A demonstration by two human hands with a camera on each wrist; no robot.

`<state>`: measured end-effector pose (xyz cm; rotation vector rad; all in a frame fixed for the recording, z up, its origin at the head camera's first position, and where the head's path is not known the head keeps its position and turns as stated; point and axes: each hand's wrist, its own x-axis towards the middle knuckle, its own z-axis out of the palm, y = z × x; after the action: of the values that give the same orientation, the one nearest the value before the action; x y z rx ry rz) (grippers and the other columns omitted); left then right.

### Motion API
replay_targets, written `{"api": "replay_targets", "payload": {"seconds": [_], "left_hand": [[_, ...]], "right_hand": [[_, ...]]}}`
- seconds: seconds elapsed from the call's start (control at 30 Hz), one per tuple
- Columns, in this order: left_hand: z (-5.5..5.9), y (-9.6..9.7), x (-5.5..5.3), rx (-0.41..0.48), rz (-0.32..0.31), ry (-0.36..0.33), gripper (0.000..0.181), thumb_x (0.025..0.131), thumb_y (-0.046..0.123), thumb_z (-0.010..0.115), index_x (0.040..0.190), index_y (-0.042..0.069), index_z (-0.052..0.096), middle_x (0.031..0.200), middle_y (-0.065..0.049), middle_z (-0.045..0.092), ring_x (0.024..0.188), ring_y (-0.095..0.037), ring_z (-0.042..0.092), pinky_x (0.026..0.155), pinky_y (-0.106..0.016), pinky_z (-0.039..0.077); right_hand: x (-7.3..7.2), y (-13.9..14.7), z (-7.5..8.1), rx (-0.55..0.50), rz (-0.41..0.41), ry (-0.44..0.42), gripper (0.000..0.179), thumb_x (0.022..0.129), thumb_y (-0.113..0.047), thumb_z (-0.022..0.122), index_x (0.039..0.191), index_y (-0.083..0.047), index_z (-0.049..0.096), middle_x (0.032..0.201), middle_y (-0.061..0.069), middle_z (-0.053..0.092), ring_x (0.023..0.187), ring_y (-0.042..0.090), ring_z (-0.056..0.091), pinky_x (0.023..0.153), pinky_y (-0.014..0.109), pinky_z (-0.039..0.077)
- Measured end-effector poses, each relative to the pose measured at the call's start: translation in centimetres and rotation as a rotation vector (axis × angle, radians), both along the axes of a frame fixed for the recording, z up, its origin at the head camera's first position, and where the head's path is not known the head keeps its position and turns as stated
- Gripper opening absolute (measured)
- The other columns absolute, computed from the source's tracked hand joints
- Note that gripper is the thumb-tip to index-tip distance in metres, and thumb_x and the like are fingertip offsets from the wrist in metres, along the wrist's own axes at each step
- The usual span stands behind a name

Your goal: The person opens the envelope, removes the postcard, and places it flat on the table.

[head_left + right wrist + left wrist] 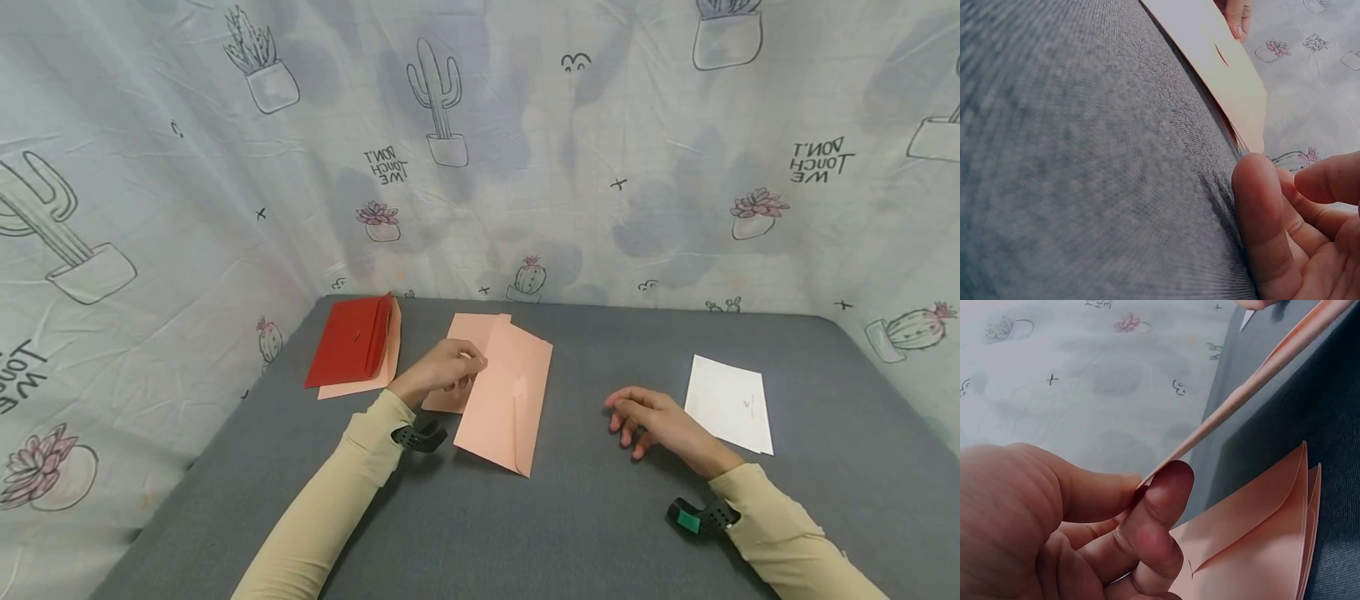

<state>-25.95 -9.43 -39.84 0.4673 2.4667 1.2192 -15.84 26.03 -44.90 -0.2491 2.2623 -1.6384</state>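
My left hand [448, 367] pinches a peach envelope [504, 392] by its left edge between thumb and fingers. In the left wrist view the held envelope [1235, 399] shows nearly edge-on, its flap side toward the head camera. Beneath it lie more peach envelopes [1254, 540], partly hidden, one with a pointed flap. To the right, my right hand [652, 421] hovers over the table with fingers loosely bent and nothing in them. Just beyond that hand sits a small stack of white cards [729, 404] with tiny print.
A red envelope [348, 337] rests on top of a peach envelope [390, 367] at the table's back left. The grey table [570, 533] ends at a white curtain [480, 208] printed with cacti, which also hangs along the left side.
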Motion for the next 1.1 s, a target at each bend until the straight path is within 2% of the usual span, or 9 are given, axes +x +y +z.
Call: {"api": "replay_targets", "payload": {"seconds": [0.23,0.53,0.73,0.97,1.1], "left_hand": [[0.1,0.4,0.3,0.001,-0.001,-0.044,0.023,0.102,0.020,0.057,0.115,0.003,0.067,0.064,-0.003,0.054,0.053,-0.014,0.048,0.048,-0.024,0.035],[0.1,0.7,0.5,-0.005,-0.064,-0.045,0.023,0.101,0.022,0.059,0.109,0.005,0.071,0.064,-0.001,0.053,0.056,-0.014,0.048,0.049,-0.024,0.035],[0.0,0.7,0.8,-0.010,-0.148,-0.055,0.022,0.099,0.024,0.062,0.101,0.005,0.073,0.067,0.000,0.053,0.058,-0.013,0.049,0.050,-0.023,0.036],[0.3,1.1,1.5,0.009,-0.277,-0.149,0.023,0.098,0.021,0.063,0.083,0.006,0.072,0.061,-0.002,0.061,0.053,-0.014,0.043,0.048,-0.025,0.028],[0.5,1.5,1.9,-0.028,-0.358,-0.141,0.026,0.098,0.020,0.062,0.079,0.006,0.073,0.060,0.001,0.064,0.053,-0.012,0.044,0.049,-0.023,0.030]], "right_hand": [[0.0,0.0,-0.1,0.003,0.002,0.007,0.042,0.109,-0.034,0.045,0.131,0.002,0.053,0.101,0.011,0.062,0.075,0.015,0.063,0.063,0.038,0.060],[0.1,0.0,0.0,0.000,0.012,0.016,0.043,0.109,-0.034,0.045,0.132,0.002,0.053,0.102,0.012,0.062,0.075,0.015,0.063,0.063,0.038,0.060],[0.1,0.0,-0.1,0.000,0.010,0.018,0.043,0.109,-0.033,0.044,0.132,0.002,0.053,0.101,0.011,0.062,0.074,0.015,0.063,0.063,0.038,0.060],[0.1,0.0,-0.2,0.007,0.007,0.022,0.042,0.109,-0.033,0.044,0.132,0.002,0.053,0.102,0.013,0.062,0.075,0.016,0.063,0.063,0.038,0.060],[0.0,0.0,-0.2,0.006,0.005,0.020,0.042,0.109,-0.034,0.045,0.131,0.001,0.054,0.102,0.013,0.062,0.075,0.015,0.063,0.063,0.038,0.060]]}}
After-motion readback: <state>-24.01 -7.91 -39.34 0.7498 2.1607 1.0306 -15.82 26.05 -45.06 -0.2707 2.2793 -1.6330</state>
